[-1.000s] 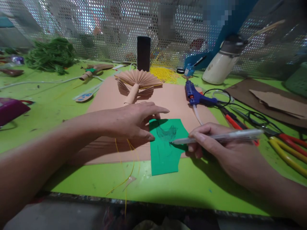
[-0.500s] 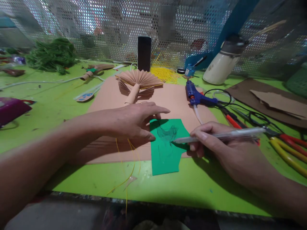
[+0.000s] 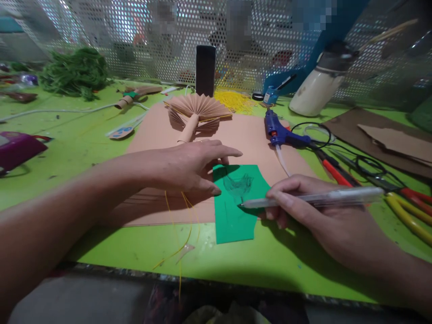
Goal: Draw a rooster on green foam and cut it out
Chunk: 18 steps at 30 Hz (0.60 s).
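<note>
My right hand (image 3: 317, 211) grips a pen (image 3: 324, 197) with a clear barrel, its tip on a piece of green paper (image 3: 232, 225). Dark sketched lines on that paper form a small scribbled figure in its upper half. At the paper's left edge rests my left hand (image 3: 195, 166), fingers spread and holding nothing. Beneath both lies a light brown sheet (image 3: 249, 135). Behind my left hand, a pleated brown paper fan shape (image 3: 199, 108) with a rolled paper tube stands on the sheet.
A blue glue gun (image 3: 280, 130) and pliers (image 3: 408, 216) with yellow and red handles lie on the right. Farther back are a black phone (image 3: 205, 72), yellow strands (image 3: 232, 101), a white bottle (image 3: 317, 85) and a green stringy heap (image 3: 74, 72). A perforated metal screen (image 3: 135, 36) stands behind.
The pen tip has moved slightly down and left on the green paper. My left hand stays at the paper's edge. The whole view has shifted a little.
</note>
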Each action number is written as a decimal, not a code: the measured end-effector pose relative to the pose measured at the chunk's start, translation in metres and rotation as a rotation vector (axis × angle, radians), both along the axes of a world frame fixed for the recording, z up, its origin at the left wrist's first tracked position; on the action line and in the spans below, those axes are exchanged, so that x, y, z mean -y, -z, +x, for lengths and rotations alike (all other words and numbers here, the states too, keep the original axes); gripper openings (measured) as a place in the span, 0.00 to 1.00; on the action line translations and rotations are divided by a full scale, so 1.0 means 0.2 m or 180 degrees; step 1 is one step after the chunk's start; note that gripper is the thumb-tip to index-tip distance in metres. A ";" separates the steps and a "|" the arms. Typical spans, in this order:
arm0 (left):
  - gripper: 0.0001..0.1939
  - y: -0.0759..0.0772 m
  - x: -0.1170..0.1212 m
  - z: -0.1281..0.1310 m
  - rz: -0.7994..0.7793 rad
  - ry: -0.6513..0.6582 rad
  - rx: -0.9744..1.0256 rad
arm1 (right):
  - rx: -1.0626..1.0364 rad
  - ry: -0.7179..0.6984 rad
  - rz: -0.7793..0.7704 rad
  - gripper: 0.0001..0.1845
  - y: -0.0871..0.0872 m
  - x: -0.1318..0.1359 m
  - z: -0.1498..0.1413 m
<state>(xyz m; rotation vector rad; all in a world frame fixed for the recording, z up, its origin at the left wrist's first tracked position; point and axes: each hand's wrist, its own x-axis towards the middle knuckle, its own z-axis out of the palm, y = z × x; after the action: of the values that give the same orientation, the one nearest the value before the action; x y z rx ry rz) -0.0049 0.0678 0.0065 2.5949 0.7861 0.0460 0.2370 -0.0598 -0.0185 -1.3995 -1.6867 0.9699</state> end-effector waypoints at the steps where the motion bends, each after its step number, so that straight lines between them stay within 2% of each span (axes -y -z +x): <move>1: 0.37 0.00 0.00 0.00 0.0014 0.0002 -0.0006 | 0.0045 0.0014 0.0026 0.13 0.00 0.00 0.00; 9: 0.38 -0.02 0.02 0.03 -0.0024 -0.0132 -0.0140 | 0.0096 0.0085 -0.0043 0.15 -0.01 0.00 -0.01; 18: 0.38 -0.01 0.01 0.02 0.0016 -0.0093 -0.0079 | 0.0288 -0.0118 -0.0096 0.14 0.00 0.01 -0.01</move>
<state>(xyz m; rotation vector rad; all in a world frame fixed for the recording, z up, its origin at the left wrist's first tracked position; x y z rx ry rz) -0.0010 0.0658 0.0090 2.5935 0.8341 0.0244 0.2356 -0.0628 -0.0177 -1.4560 -1.7768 0.9691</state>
